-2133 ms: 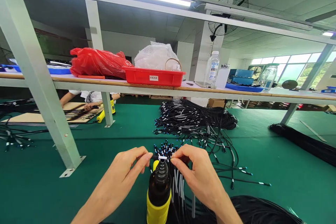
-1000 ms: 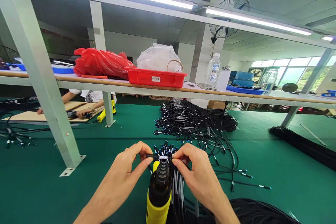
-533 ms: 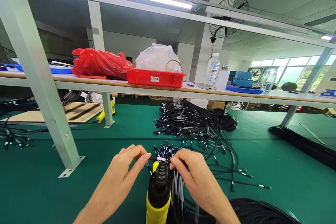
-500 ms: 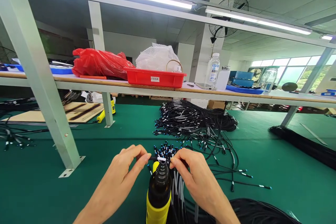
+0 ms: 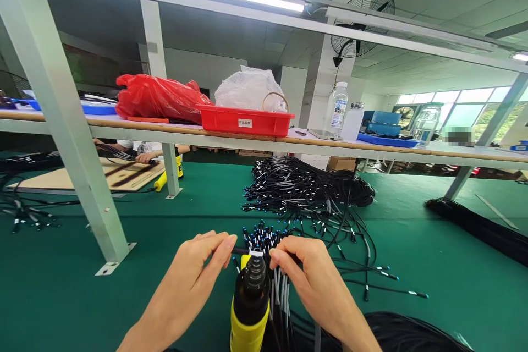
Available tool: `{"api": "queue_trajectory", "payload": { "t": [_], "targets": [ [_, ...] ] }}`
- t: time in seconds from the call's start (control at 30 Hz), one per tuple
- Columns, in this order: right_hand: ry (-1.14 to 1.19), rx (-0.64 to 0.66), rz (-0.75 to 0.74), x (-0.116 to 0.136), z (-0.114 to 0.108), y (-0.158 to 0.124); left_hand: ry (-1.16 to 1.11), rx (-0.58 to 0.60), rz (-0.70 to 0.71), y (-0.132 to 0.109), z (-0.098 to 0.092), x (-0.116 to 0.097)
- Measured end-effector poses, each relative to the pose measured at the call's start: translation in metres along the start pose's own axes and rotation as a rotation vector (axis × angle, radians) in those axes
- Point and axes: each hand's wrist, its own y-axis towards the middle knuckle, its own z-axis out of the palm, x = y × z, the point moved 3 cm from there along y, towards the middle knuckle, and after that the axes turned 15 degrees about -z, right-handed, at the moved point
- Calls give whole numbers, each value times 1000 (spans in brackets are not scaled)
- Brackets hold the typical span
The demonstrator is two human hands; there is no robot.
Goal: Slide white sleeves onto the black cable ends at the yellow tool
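Note:
My left hand [image 5: 198,278] pinches one side of a thin black cable [image 5: 239,251] between thumb and fingertips. On the other side, my right hand [image 5: 315,280] pinches the cable too, so it runs level between them. A short white sleeve [image 5: 256,253] sits on the stretch between my hands, right at the tip of a yellow and black heat gun [image 5: 249,322] standing nozzle up. Whether sleeve and nozzle touch, I cannot tell. Just behind is a bundle of cables with blue-tipped ends [image 5: 262,235], partly hidden by my hands and the heat gun.
A large heap of black cables [image 5: 297,181] lies further back on the green table [image 5: 193,203]. Coiled black cables [image 5: 408,333] are at front right. A shelf above carries a red bin [image 5: 247,122]. Beyond the left post, a co-worker's hand [image 5: 145,157] is over a wooden board [image 5: 94,176].
My hands keep their pinch on the cable, with the white sleeve still at the nozzle, slightly lower. A co-worker's arms and hands have come into view at the back left.

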Motion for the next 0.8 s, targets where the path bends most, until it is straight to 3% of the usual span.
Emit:
{"api": "queue_trajectory", "payload": {
  "t": [0.33, 0.57, 0.8],
  "targets": [
    [51, -82, 40, -7, 5, 3, -17, 28, 21, 2, -1, 0],
    [24, -21, 24, -5, 2, 0, 19, 22, 1, 2, 2, 3],
    [39, -59, 58, -8, 2, 1, -18, 38, 7, 1, 2, 1]
  ]
}}
